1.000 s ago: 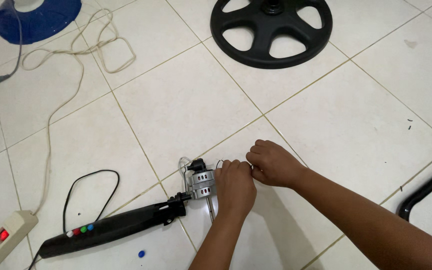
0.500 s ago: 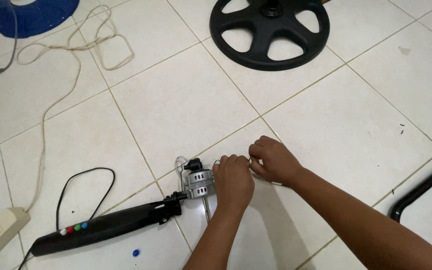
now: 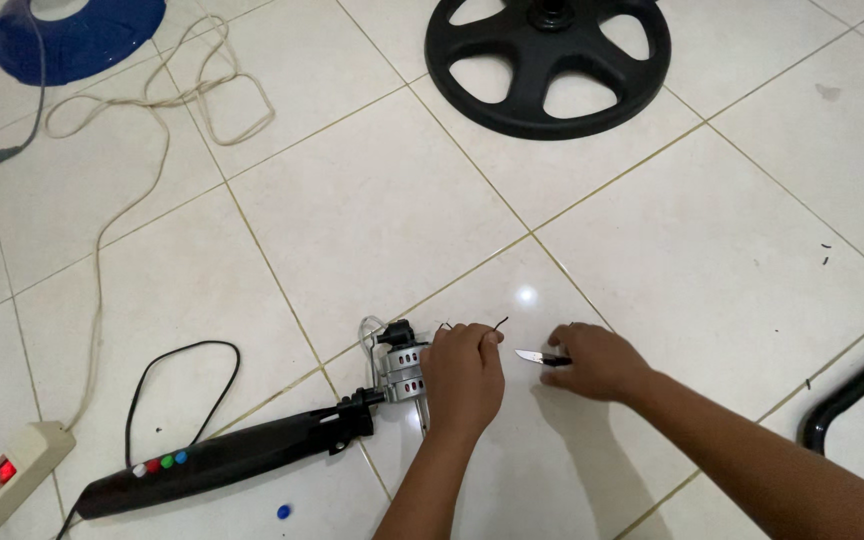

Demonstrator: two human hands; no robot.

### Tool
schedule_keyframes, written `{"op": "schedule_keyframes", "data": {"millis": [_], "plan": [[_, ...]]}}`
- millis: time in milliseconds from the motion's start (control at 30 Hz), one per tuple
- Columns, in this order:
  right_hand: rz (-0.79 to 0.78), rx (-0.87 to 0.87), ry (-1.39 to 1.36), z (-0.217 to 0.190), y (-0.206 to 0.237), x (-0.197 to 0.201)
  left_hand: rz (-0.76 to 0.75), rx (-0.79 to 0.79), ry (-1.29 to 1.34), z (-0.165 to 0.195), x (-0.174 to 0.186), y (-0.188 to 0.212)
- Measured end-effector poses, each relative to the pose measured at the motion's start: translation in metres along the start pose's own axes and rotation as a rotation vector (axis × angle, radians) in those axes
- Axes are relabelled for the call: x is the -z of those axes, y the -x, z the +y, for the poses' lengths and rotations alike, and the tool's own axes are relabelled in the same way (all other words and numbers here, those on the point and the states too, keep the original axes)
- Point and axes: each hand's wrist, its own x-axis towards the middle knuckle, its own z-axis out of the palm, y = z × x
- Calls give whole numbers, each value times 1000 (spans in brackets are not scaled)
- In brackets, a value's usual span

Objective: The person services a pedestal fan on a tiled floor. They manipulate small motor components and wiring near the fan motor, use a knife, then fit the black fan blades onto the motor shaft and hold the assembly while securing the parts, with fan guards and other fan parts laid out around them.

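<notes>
Nearest to us, our left hand (image 3: pixel 464 378) is clenched over the small metal motor (image 3: pixel 404 370) on the white floor tiles (image 3: pixel 372 210), pinching thin dark wires (image 3: pixel 472 327) that stick up between the fingers. Half a second ago our right hand (image 3: pixel 600 362) was pressed close against the left one over those wires; now it has drawn away to the right and sits apart from it, gripping a small knife (image 3: pixel 532 356) with the short silvery blade pointing back toward the wires. We judge from this that a cut or scrape on the wire ends has just finished, or that we are lining up for another pass.

The motor stays joined to the long black handle (image 3: pixel 222 458), which lies just left of it and carries a row of coloured buttons, white, red, green and blue. A tiny blue cap (image 3: pixel 283 512) lies below the handle. A black cord (image 3: pixel 184 385) loops away from the handle.

At the lower left edge sits a cream power strip (image 3: pixel 14 468) with a red switch, its pale cable (image 3: pixel 152 130) snaking off into the distance. A black tube (image 3: pixel 857 390) curves in at the right. Farthest off, a black spoked round base (image 3: pixel 548 62) lies at the top and a blue dish-shaped cover (image 3: pixel 77 35) at the upper left. We see no packages or signs.
</notes>
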Motion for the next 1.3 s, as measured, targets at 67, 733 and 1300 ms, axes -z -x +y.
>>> {"op": "schedule_keyframes", "data": {"millis": [67, 733, 1300], "plan": [[99, 67, 60, 5, 6, -18, -20, 52, 15, 2, -1, -1], [277, 444, -351, -44, 39, 56, 27, -71, -54, 17, 11, 4], [376, 469, -216, -30, 24, 35, -17, -97, -64, 12, 7, 6]]}}
